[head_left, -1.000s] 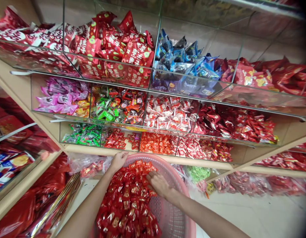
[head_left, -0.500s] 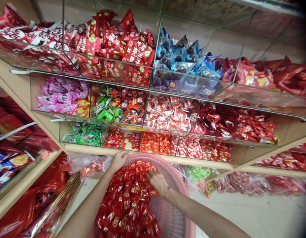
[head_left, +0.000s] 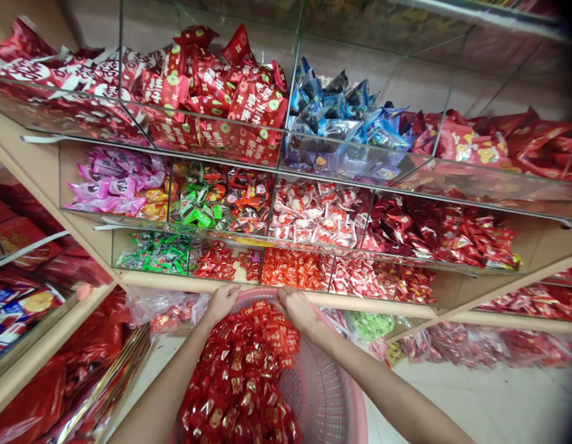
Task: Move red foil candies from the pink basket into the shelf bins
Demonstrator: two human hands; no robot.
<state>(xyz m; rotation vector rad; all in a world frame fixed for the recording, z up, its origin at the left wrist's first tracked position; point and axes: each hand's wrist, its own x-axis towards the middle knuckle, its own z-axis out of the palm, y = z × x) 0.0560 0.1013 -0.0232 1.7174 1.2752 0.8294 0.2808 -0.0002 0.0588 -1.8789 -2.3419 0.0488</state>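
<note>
A pink plastic basket (head_left: 355, 376) with slotted walls stands below the shelves, its far rim up against the lowest shelf edge. Dark red wrapped candies (head_left: 234, 382) fill its left side, and brighter orange-red candies (head_left: 271, 327) lie at the far end. My left hand (head_left: 222, 303) is closed on the rim at the far left. Opposite it, my right hand (head_left: 295, 306) grips the rim at the far right, with its fingertips partly hidden. Just beyond both hands is a shelf bin of orange-red candies (head_left: 292, 266).
Glass-divided shelves hold red snack bags (head_left: 258, 98), blue bags (head_left: 345, 117), purple packets (head_left: 119, 179) and green candies (head_left: 158, 251). Clear plastic bags of candy (head_left: 475, 345) lie under the lowest shelf. At left are a side shelf (head_left: 49, 327) and large red bags (head_left: 26, 388).
My right hand has moved up from the orange-red candies inside the basket to its far rim. My left hand has stayed on the rim.
</note>
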